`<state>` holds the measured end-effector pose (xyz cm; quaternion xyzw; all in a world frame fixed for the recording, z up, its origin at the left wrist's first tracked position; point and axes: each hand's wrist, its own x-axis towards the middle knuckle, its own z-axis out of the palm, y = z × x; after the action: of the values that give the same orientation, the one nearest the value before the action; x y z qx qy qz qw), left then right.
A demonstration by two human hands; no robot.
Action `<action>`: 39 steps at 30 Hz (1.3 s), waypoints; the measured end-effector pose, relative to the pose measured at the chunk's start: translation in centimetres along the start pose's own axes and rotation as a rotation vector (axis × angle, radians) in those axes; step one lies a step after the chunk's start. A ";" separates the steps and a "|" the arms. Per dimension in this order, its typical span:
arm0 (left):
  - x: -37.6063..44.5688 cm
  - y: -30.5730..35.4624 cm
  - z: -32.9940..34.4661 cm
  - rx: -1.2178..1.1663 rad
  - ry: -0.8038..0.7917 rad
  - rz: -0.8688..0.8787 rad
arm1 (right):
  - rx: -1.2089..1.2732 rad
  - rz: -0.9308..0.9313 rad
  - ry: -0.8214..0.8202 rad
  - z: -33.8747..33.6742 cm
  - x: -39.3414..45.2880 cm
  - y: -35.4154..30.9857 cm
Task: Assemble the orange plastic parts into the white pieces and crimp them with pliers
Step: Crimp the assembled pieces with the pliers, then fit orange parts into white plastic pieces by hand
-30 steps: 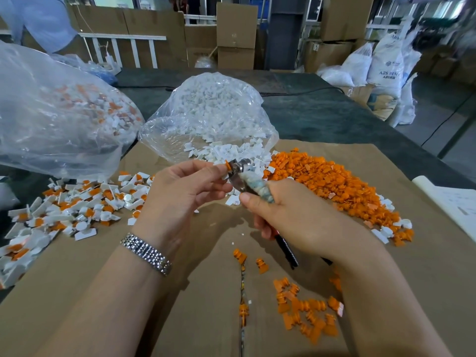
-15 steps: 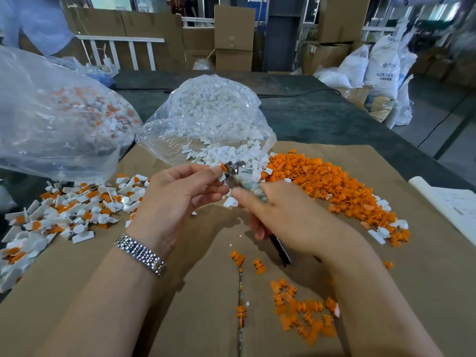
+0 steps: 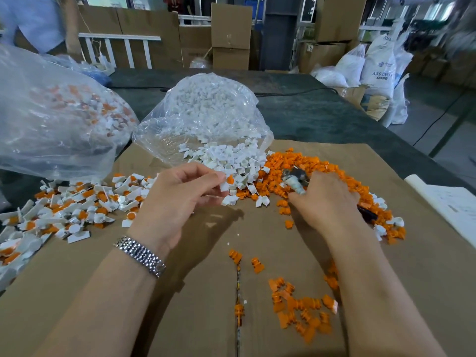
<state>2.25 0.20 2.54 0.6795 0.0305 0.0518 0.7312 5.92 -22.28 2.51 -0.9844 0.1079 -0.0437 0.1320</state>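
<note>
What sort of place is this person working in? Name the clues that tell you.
Probably a factory or warehouse assembly bench. Clues: stacked cardboard boxes and white bulk sacks behind, and loose heaps of orange plastic parts and white pieces on a cardboard-covered table.

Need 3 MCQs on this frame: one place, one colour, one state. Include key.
1. Where does the loose orange pile lie?
A. right of the white pile
B. inside the left bag
C. on the floor

2. What colour is the insert in the piece held by the left hand?
A. blue
B. orange
C. green

3. What is the right hand doing?
A. resting flat and empty
B. gripping the pliers while reaching into the orange pile
C. holding a bag open

Key: 1 A, orange heap sits beside the white one on the cardboard. 2 B, an orange spot shows in the white piece. 3 B, plier head sticks out above its fingers.
</note>
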 end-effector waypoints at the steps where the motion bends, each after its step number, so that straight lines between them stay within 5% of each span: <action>1: 0.1 -0.2 -0.1 0.096 0.056 0.009 | -0.013 0.004 -0.013 0.2 0.1 0.0; 6: 0.8 -0.1 -2.2 0.920 0.488 0.168 | -0.024 -0.007 -0.048 0.6 0.3 -0.2; 10: 1.0 0.0 -3.2 1.201 0.586 0.214 | 0.045 -0.109 0.068 -0.1 0.1 -0.4; 14: 0.5 -0.4 -1.5 1.097 0.348 0.464 | 0.085 -0.244 -0.082 -0.5 -0.9 -0.4; 18: 0.4 -2.4 1.0 1.182 0.005 0.478 | -0.002 -0.296 -0.110 -0.2 -1.4 -0.9; 26: 1.0 -3.0 2.0 1.272 -0.072 0.477 | 0.067 -0.394 -0.055 0.0 -1.8 -1.6; 30: 0.4 -1.9 1.7 0.913 0.019 0.306 | 0.407 -0.371 -0.055 -0.7 -1.5 -1.9; 35: -0.4 0.1 1.0 -0.095 -0.105 -0.083 | 1.043 -0.294 -0.173 -1.3 -1.8 -1.9; 39: -0.1 0.0 1.4 -0.386 -0.131 -0.127 | 1.334 -0.311 -0.301 -1.6 -2.1 -2.1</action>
<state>2.32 -1.19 2.64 0.5256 0.0150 -0.0339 0.8499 4.10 -20.20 4.48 -0.6928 -0.1035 0.0177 0.7135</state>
